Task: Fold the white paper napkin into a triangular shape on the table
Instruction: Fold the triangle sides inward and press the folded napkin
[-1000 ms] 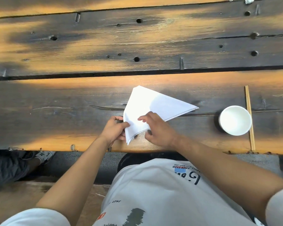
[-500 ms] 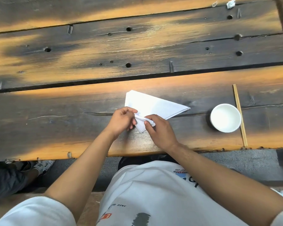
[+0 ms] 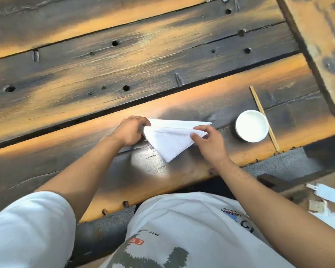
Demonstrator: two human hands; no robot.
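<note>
White paper napkin (image 3: 169, 141) lies on the near plank of the dark wooden table (image 3: 124, 70), folded into a triangle, one point aimed toward the person, long fold edge running left to right along the top. A second layer shows just behind that edge. Left hand (image 3: 129, 130) grips the napkin's left corner, fingers curled over it, thumb on top. Right hand (image 3: 209, 141) pinches the right end of the fold edge between thumb and forefinger, other fingers curled. Both hands sit at opposite ends of the fold line, napkin between them. White paper cup (image 3: 252, 125) stands upright to the right of the napkin, apart from it. Wooden chopstick (image 3: 264, 118) lies just beside the cup's right rim; cannot tell if touching.
</note>
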